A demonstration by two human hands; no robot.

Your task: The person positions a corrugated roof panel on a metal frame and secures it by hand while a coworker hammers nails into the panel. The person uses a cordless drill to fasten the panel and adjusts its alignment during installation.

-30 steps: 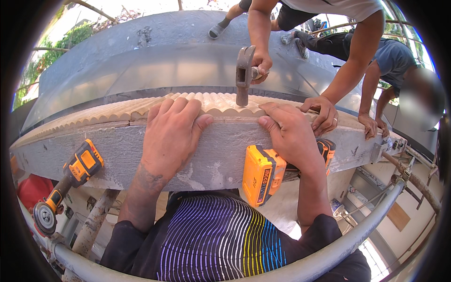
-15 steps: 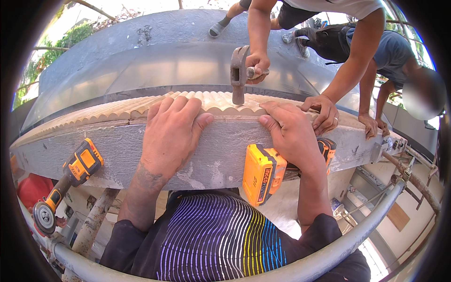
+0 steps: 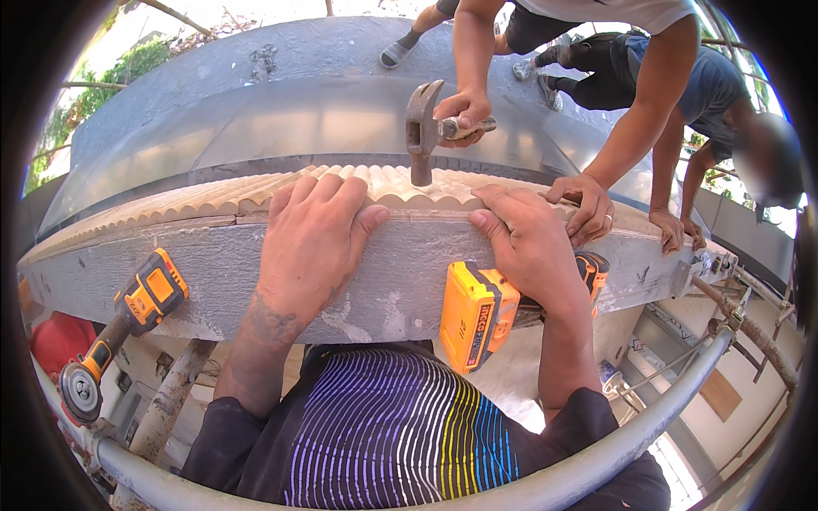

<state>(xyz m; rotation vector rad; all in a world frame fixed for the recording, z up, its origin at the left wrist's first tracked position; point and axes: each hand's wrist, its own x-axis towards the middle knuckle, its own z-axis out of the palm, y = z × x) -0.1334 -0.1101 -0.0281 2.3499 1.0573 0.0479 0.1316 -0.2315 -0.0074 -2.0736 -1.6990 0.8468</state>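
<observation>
My left hand [image 3: 315, 226] lies over the front edge of a pale corrugated panel [image 3: 417, 186], fingers flat on its ridges and thumb spread. To its right, my right hand [image 3: 528, 230] rests on the same panel edge with fingers stretched out. Between my hands, a claw hammer [image 3: 420, 136] has its face at the ridges, where contact is unclear; a co-worker's hand [image 3: 464, 117] grips its handle. The co-worker's other hand [image 3: 584, 204] presses on the panel beside my right hand. Below my right wrist is a cordless tool with a yellow battery [image 3: 470, 317], partly hidden by my arm.
A grey concrete ledge [image 3: 221, 281] runs under the panel. A yellow-and-black angle grinder [image 3: 128, 328] hangs at the left. A metal rail [image 3: 545, 477] curves close around me, with scaffold poles [image 3: 175, 396] below. A second co-worker [image 3: 703, 85] leans over at the right.
The hammer and the co-worker's hand on it have shifted slightly left. The second co-worker's head has moved a little. My hands stay in place.
</observation>
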